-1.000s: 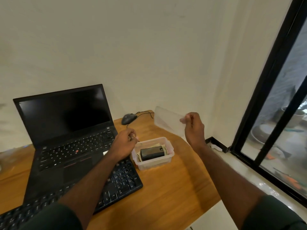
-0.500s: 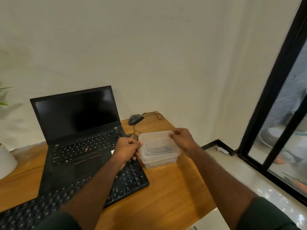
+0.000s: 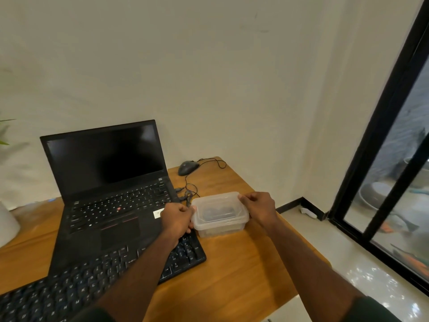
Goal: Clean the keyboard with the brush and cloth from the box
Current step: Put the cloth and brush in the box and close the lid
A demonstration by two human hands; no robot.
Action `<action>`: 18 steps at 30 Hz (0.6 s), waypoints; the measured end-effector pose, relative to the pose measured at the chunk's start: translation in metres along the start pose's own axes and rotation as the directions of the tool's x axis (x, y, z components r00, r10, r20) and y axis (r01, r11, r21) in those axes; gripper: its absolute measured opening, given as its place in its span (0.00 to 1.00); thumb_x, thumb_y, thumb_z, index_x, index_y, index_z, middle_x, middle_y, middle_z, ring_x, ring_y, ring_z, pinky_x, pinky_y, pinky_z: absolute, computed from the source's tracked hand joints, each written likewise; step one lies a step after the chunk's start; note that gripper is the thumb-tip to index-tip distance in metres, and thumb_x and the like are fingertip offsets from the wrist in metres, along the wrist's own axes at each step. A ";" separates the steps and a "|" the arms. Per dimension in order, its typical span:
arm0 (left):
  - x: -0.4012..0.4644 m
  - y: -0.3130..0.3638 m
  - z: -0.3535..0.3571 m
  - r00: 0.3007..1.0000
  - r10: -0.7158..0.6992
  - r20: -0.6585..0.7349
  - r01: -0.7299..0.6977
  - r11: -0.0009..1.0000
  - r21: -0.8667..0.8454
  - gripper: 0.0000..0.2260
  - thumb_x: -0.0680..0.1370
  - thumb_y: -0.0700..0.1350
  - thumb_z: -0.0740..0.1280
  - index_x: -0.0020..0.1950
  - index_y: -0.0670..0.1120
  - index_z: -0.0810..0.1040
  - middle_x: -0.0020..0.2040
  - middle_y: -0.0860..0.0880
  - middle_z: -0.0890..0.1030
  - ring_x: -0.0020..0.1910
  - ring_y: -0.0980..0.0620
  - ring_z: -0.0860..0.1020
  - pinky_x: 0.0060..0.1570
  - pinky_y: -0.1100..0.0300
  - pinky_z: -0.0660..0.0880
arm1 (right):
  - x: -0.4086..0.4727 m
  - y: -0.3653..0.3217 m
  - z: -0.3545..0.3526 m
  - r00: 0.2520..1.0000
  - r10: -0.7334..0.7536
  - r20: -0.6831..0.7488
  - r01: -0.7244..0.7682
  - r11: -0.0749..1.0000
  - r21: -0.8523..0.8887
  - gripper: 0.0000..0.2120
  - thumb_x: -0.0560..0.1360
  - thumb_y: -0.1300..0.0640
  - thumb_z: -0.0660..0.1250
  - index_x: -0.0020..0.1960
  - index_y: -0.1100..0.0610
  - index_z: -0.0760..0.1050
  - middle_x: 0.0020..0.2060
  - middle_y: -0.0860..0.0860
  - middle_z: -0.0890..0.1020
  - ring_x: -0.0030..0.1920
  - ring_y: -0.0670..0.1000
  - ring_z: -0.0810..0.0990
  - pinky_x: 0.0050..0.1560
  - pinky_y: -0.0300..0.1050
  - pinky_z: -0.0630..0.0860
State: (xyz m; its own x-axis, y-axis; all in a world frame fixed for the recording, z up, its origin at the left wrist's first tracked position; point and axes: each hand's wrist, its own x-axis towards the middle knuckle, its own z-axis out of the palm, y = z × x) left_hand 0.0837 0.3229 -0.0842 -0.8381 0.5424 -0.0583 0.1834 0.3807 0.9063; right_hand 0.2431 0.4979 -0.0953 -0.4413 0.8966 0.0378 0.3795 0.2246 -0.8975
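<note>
Black keyboard [image 3: 97, 284] and laptop [image 3: 111, 189] beside box [image 3: 219, 214]

Head-worn view, angled down, desk [image 3: 243, 270] close.

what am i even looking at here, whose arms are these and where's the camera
There is no machine here. The arms belong to a person wearing a wide-angle camera on the head, so you see their view, forward and down.

Both hands hold a clear plastic box with its lid on, resting on a wooden table. The left hand grips its left end, and the right hand grips its right end, fingers curled over the rim. Something dark shows dimly inside.

Also on the table: an open laptop, a separate black keyboard in front of it, and a wired mouse near the wall.
</note>
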 end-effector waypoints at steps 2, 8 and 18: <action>0.000 0.001 0.000 1.000 0.003 0.009 -0.003 1.000 0.004 0.14 0.79 0.46 0.71 0.38 0.38 0.82 0.29 0.42 0.82 0.23 0.50 0.77 0.28 0.59 0.76 | -0.003 0.002 -0.002 1.000 0.006 -0.005 -0.006 1.000 -0.001 0.10 0.77 0.50 0.73 0.52 0.56 0.85 0.42 0.46 0.84 0.43 0.48 0.85 0.46 0.45 0.84; -0.002 0.003 0.000 0.998 -0.020 0.059 0.020 1.000 0.003 0.08 0.77 0.40 0.71 0.40 0.37 0.83 0.29 0.41 0.81 0.24 0.49 0.75 0.27 0.59 0.74 | -0.006 0.002 -0.004 0.998 0.062 -0.032 -0.061 0.998 0.034 0.08 0.75 0.50 0.75 0.49 0.54 0.83 0.43 0.49 0.84 0.42 0.50 0.85 0.44 0.47 0.85; -0.008 -0.001 0.001 0.989 -0.124 0.082 0.136 0.978 -0.155 0.08 0.77 0.39 0.72 0.40 0.36 0.81 0.27 0.42 0.79 0.23 0.49 0.73 0.25 0.58 0.73 | -0.017 0.004 -0.004 0.987 0.151 -0.052 -0.145 0.983 0.110 0.12 0.74 0.48 0.75 0.44 0.57 0.81 0.40 0.52 0.85 0.40 0.53 0.86 0.44 0.53 0.86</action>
State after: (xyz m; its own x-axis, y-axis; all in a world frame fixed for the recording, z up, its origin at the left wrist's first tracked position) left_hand 0.0906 0.3193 -0.0854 -0.8093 0.5505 -0.2047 -0.0144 0.3298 0.9439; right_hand 0.2549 0.4848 -0.0976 -0.3355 0.9390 -0.0755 0.3474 0.0488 -0.9365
